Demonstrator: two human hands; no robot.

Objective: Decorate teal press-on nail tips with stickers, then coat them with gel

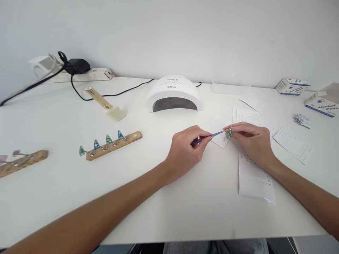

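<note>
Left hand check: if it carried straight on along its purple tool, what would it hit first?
Most likely the green artificial nail at the fingertips of the right hand, just beyond the tip of the purple tool. Depth is unclear, so the fingertips themselves might come first.

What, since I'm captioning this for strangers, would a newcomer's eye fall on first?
Probably the domed white lamp toward the back of the desk. Nearer, the left hand points a purple tool toward a green nail tip held by the right hand. Farther left, four blue-green nail tips stand along a wooden bar.
</note>
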